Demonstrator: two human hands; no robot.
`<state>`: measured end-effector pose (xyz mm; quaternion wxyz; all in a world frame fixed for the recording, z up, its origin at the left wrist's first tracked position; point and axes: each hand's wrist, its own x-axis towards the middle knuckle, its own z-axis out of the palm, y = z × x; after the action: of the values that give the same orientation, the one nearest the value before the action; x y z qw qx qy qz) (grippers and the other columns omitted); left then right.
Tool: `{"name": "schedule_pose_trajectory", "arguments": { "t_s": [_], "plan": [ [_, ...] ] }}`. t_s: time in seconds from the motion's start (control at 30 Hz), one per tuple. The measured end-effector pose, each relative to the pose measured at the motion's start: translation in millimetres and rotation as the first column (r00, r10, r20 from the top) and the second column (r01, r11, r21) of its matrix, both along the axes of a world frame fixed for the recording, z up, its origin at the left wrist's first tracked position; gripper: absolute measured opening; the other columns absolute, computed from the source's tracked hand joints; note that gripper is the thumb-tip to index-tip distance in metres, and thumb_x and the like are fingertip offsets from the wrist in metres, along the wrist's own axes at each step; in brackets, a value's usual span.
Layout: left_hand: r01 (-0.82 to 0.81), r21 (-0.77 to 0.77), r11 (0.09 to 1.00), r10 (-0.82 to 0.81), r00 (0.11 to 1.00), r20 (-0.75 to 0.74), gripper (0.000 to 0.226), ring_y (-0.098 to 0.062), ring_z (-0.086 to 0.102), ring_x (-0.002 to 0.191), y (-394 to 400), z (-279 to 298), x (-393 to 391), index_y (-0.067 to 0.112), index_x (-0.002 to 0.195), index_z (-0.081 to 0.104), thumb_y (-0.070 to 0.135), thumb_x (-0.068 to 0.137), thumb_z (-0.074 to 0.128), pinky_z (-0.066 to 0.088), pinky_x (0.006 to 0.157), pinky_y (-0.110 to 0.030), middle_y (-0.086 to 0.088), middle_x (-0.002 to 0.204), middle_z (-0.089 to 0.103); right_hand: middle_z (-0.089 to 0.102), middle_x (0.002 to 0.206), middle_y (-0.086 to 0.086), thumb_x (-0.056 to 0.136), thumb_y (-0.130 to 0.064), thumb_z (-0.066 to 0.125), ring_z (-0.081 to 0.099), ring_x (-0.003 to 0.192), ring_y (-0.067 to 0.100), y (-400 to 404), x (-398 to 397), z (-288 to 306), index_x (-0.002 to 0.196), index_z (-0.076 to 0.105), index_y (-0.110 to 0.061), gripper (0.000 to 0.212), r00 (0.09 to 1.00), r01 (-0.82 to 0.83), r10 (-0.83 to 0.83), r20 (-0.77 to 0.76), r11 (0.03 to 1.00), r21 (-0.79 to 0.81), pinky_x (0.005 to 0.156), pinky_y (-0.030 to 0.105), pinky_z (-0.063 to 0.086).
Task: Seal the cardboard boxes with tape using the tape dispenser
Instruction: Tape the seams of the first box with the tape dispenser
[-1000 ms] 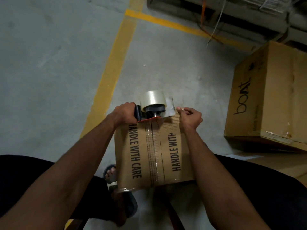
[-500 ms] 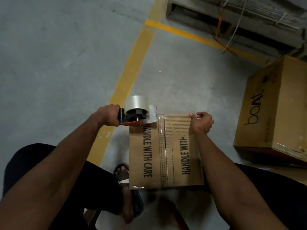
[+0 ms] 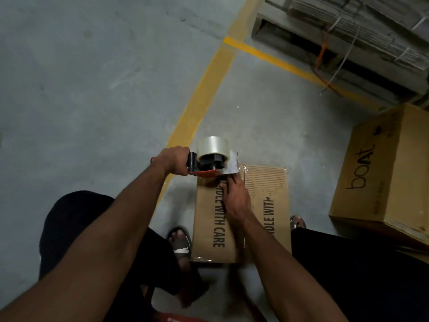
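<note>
A small cardboard box (image 3: pixel 267 205) printed "HANDLE WITH CARE" stands on the floor between my feet, with clear tape running along its centre seam. My left hand (image 3: pixel 174 160) grips the handle of a red and black tape dispenser (image 3: pixel 209 162) carrying a clear tape roll, held at the box's far left corner. My right hand (image 3: pixel 234 196) lies on the box top with straight fingers reaching to the loose tape end under the dispenser. Whether the fingertips pinch the tape is hidden.
A larger "boat" cardboard box (image 3: pixel 383 182) stands to the right. A pallet stacked with strapped flat cardboard (image 3: pixel 348 38) fills the far right. Yellow floor lines (image 3: pixel 197 105) cross the grey concrete. My sandalled feet (image 3: pixel 180 242) flank the small box.
The dispenser has shifted left off the centre seam to the box's far left corner. My right hand left the box's far right edge and moved across the top to the tape end.
</note>
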<state>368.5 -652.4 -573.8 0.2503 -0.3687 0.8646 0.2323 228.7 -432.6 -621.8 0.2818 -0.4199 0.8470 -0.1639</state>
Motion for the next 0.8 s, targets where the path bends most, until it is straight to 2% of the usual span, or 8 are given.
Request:
{"name": "schedule_pose_trajectory", "arguments": {
  "t_s": [0.07, 0.13, 0.2, 0.23, 0.3, 0.33, 0.4, 0.8],
  "plan": [
    [0.000, 0.006, 1.000, 0.001, 1.000, -0.018, 0.043, -0.034, 0.067, 0.098, -1.0, 0.2, 2.1, 0.019, 0.106, 0.054, 0.042, 0.075, 0.072, 0.052, 0.075, -0.038, -0.009, 0.109, 0.067, 0.051, 0.143, -0.003, 0.105, -0.036, 0.048, 0.061, 0.111, 0.024, -7.0, -3.2, 3.6, 0.141, 0.054, -0.025, 0.038, 0.999, 0.042, -0.043, 0.010, 0.997, 0.071, 0.087, 0.036, 0.051],
    [0.014, 0.019, 1.000, -0.013, 1.000, -0.028, 0.039, -0.034, 0.066, 0.096, -1.2, 0.1, 4.9, 0.022, 0.100, 0.051, 0.042, 0.074, 0.072, 0.054, 0.075, -0.039, -0.009, 0.108, 0.067, 0.061, 0.124, -0.010, 0.106, -0.043, 0.045, 0.063, 0.094, 0.015, -11.7, -5.8, 8.4, 0.136, 0.056, -0.030, 0.035, 0.994, 0.103, -0.107, 0.025, 0.989, 0.109, 0.076, 0.027, 0.042],
    [0.024, 0.023, 0.999, -0.023, 0.999, -0.032, 0.039, -0.034, 0.066, 0.095, -2.9, 0.2, 9.5, 0.021, 0.100, 0.050, 0.041, 0.074, 0.072, 0.053, 0.074, -0.038, -0.009, 0.107, 0.067, 0.057, 0.111, -0.019, 0.107, -0.044, 0.046, 0.059, 0.085, 0.005, -11.4, -9.7, 17.6, 0.136, 0.056, -0.031, 0.033, 0.998, 0.058, -0.057, -0.009, 0.990, 0.125, 0.069, 0.023, 0.039],
    [0.024, 0.014, 1.000, -0.024, 0.999, -0.032, 0.040, -0.034, 0.066, 0.095, -5.3, 0.7, 13.3, 0.019, 0.103, 0.053, 0.040, 0.075, 0.072, 0.051, 0.073, -0.038, -0.010, 0.108, 0.066, 0.055, 0.113, -0.020, 0.106, -0.043, 0.048, 0.061, 0.092, 0.007, -10.9, -12.2, 22.2, 0.139, 0.054, -0.030, 0.036, 1.000, 0.016, -0.014, -0.016, 0.992, 0.127, 0.071, 0.024, 0.042],
    [0.015, -0.005, 1.000, -0.015, 1.000, -0.019, 0.043, -0.035, 0.066, 0.097, -13.2, 2.4, 24.4, 0.016, 0.109, 0.055, 0.038, 0.076, 0.071, 0.052, 0.075, -0.038, -0.010, 0.109, 0.066, 0.052, 0.142, -0.014, 0.105, -0.036, 0.053, 0.059, 0.120, 0.018, -12.9, -16.9, 26.0, 0.149, 0.047, -0.027, 0.046, 0.997, -0.064, 0.069, -0.030, 0.986, 0.153, 0.090, 0.034, 0.052],
    [0.006, -0.009, 1.000, -0.006, 1.000, -0.005, 0.044, -0.035, 0.066, 0.097, -17.7, 2.8, 31.4, 0.016, 0.110, 0.055, 0.038, 0.075, 0.071, 0.053, 0.076, -0.039, -0.010, 0.109, 0.065, 0.042, 0.157, -0.009, 0.104, -0.033, 0.055, 0.051, 0.133, 0.022, -14.3, -17.6, 25.8, 0.154, 0.041, -0.025, 0.053, 0.993, -0.096, 0.108, -0.055, 0.979, 0.182, 0.102, 0.039, 0.051],
    [-0.006, -0.023, 1.000, 0.007, 0.999, 0.032, 0.045, -0.034, 0.066, 0.096, -25.0, 3.2, 45.7, 0.016, 0.112, 0.055, 0.038, 0.075, 0.071, 0.054, 0.077, -0.039, -0.010, 0.109, 0.065, 0.028, 0.167, -0.004, 0.104, -0.028, 0.056, 0.041, 0.144, 0.025, -17.1, -14.6, 25.8, 0.159, 0.033, -0.023, 0.060, 0.988, -0.105, 0.127, -0.082, 0.967, 0.233, 0.112, 0.042, 0.044],
    [0.045, -0.114, 0.992, -0.024, 0.984, 0.177, 0.044, -0.028, 0.066, 0.094, -29.1, -5.2, 59.6, 0.019, 0.111, 0.056, 0.038, 0.076, 0.073, 0.051, 0.079, -0.038, -0.005, 0.106, 0.065, 0.029, 0.166, -0.004, 0.103, -0.030, 0.059, 0.043, 0.143, 0.026, -20.1, -14.6, 39.0, 0.159, 0.033, -0.022, 0.062, 0.994, -0.089, 0.100, -0.037, 0.966, 0.241, 0.113, 0.047, 0.044]
  ]
}}
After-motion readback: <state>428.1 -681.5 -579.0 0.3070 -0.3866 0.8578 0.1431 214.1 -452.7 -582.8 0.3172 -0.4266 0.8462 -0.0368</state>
